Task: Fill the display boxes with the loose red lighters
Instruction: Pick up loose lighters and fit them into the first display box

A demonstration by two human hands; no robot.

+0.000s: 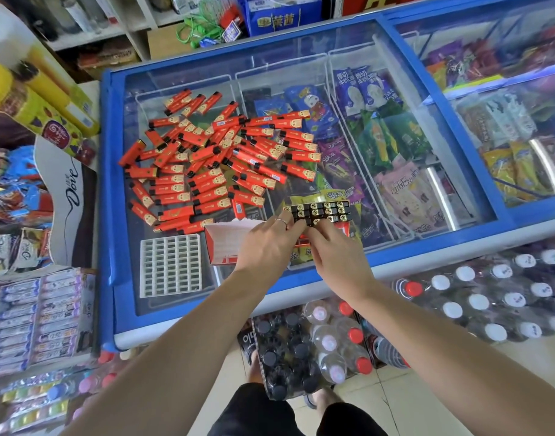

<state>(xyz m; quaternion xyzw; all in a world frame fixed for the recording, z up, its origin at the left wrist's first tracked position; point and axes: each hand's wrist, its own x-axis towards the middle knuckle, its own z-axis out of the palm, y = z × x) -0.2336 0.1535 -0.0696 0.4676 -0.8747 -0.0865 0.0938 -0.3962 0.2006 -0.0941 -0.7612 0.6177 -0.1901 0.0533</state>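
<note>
A heap of loose red lighters point(219, 158) lies on the glass lid of the blue freezer point(108, 190). Near the front, a red display box point(344, 229) holds rows of lighters standing upright, their black and gold tops point(320, 210) showing. My left hand point(266, 243) and my right hand point(336, 251) meet over the box's near side, fingers curled on the upright lighters there; what each finger holds is hidden. An open white-lined box point(222, 243) lies to the left, partly under my left hand. An empty white grid insert point(170, 265) lies further left.
Packs of bottled drinks point(333, 347) stand on the floor below the freezer's front edge. A Dove chocolate display point(65, 202) and gum racks point(40, 319) crowd the left side. Ice cream packets fill the freezer under the glass.
</note>
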